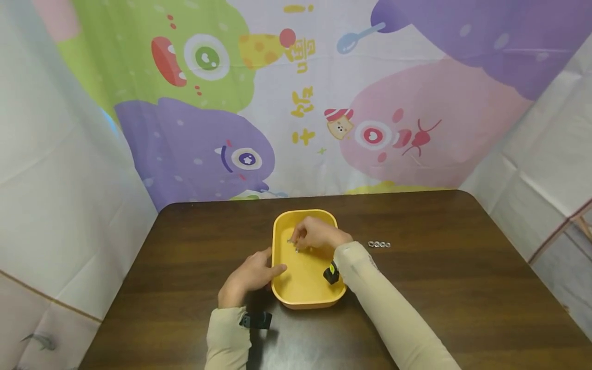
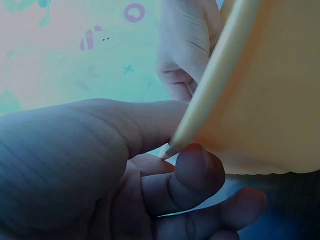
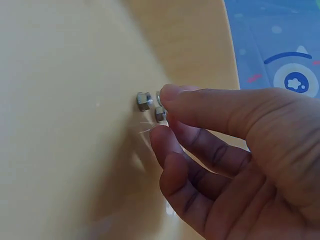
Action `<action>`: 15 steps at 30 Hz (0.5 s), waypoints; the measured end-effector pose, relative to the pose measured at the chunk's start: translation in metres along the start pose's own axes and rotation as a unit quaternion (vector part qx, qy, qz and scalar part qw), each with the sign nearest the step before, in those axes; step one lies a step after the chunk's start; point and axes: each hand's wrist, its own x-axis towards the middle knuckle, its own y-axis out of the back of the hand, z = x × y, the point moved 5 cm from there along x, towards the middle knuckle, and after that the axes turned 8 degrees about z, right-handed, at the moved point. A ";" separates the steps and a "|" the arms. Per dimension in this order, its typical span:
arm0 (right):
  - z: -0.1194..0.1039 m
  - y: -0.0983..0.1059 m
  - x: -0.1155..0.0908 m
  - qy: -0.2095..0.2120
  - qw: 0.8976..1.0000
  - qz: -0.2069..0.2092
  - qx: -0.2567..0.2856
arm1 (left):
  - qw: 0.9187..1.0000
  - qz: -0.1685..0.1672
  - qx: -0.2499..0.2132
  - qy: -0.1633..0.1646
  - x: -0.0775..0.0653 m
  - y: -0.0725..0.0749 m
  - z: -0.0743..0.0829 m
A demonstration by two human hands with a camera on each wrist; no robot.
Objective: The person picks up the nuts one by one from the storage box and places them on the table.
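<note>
A deep yellow plastic tray (image 1: 307, 288) stands on the table. My left hand (image 1: 252, 272) grips its left rim, thumb over the edge and fingers outside; the left wrist view shows the rim (image 2: 215, 75) between thumb and fingers. Inside the tray is my right hand (image 1: 316, 234), its fingers bent close over the floor. In the right wrist view its thumb and forefinger pinch a small metal nut (image 3: 159, 97), partly hidden by the thumb. Another hex nut (image 3: 144, 101) lies just beyond the fingertips, and a further nut (image 3: 160, 114) shows below the thumb.
To the right of the tray, several metal nuts (image 1: 379, 244) lie in a short row on the dark wooden table (image 1: 439, 288). A cartoon-printed curtain (image 1: 305, 169) hangs behind the table's far edge. Pale sheets hang on both sides.
</note>
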 end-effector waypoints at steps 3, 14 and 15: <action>0.003 -0.003 0.001 -0.005 1.000 -0.001 0.001 | 1.000 -0.006 -0.003 -0.001 0.001 -0.001 0.000; 0.004 -0.010 0.004 -0.013 0.999 -0.018 -0.042 | 1.000 -0.010 -0.007 -0.002 0.002 0.000 -0.001; 0.004 -0.011 0.004 -0.014 0.999 -0.019 -0.045 | 1.000 -0.010 -0.008 -0.003 0.002 -0.001 -0.001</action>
